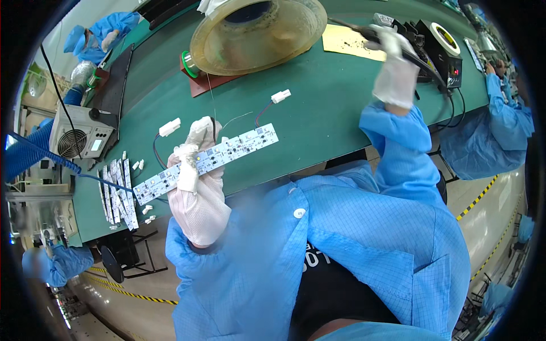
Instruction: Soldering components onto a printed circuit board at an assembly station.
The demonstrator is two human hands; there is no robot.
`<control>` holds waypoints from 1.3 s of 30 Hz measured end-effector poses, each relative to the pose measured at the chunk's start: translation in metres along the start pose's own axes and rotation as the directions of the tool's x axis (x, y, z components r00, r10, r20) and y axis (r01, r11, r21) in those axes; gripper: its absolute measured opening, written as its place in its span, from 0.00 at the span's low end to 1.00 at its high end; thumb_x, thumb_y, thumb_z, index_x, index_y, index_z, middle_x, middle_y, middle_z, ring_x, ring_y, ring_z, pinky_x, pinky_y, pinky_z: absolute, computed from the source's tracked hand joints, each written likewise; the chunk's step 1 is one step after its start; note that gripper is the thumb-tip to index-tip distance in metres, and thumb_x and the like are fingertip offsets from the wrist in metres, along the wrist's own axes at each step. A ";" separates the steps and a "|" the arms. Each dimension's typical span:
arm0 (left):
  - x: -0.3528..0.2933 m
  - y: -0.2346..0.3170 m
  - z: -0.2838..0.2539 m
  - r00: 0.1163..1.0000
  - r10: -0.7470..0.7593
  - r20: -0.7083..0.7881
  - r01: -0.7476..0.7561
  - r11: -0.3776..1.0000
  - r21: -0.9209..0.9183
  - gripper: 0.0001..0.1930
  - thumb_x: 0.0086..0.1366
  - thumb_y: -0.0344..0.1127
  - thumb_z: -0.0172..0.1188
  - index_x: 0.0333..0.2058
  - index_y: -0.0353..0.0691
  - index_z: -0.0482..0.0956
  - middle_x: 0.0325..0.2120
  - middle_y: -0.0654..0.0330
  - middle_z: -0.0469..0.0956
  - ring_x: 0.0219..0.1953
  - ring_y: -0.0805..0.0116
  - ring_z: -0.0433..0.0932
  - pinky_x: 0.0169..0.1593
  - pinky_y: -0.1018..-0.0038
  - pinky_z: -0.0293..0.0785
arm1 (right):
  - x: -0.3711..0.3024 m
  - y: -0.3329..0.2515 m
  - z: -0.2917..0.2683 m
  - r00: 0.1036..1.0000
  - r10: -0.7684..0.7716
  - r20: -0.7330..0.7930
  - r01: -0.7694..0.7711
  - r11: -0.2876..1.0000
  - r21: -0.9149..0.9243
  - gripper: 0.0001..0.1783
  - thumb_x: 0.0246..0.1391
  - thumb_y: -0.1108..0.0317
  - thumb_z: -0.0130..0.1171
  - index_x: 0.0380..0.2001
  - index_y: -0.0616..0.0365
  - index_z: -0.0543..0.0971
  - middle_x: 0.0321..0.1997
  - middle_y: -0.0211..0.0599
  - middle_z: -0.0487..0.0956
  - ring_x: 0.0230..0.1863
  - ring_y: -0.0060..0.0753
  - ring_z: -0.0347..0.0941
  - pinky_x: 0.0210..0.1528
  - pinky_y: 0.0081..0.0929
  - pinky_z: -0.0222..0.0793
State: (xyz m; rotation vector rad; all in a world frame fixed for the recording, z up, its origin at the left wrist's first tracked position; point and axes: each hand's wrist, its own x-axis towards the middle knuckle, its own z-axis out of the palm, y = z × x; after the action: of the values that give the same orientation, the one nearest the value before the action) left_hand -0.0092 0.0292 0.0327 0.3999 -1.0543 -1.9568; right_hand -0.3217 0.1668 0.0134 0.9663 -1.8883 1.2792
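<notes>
My left hand (193,162), in a white glove, holds a long white circuit board strip (250,141) studded with small components, tilted up to the right. White connectors (280,96) on thin red and dark wires hang off the board's far side. A thin solder wire (211,91) runs down from a green-ended spool (189,64) to the fingers of that hand. My right hand (392,44), also gloved, is raised at the far right and closed round a dark soldering iron (351,26). The iron's tip points left, above a yellow sheet with dark specks.
Several similar strips (118,193) lie piled at the left, with small white connectors nearby. A large translucent fume hood (259,42) stands at the back. The yellow sheet (344,41) and a black soldering station (441,54) are far right. A grey boxed unit (79,133) is left; co-workers sit around.
</notes>
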 end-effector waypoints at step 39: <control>-0.007 0.004 -0.012 0.923 0.208 0.323 -0.380 0.626 0.681 0.14 0.68 0.29 0.43 0.50 0.30 0.67 0.51 0.49 0.69 0.54 0.63 0.70 0.55 0.72 0.66 | -0.063 -0.116 -0.041 0.815 -0.005 0.579 -0.532 0.390 0.752 0.24 0.55 0.52 0.54 0.35 0.67 0.79 0.32 0.49 0.74 0.20 0.26 0.67 0.20 0.15 0.59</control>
State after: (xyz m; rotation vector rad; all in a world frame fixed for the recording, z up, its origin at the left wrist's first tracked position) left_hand 0.0042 0.0271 0.0275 0.4070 -1.9295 -1.2118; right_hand -0.1860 0.1901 0.0279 1.6971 -1.6603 2.6308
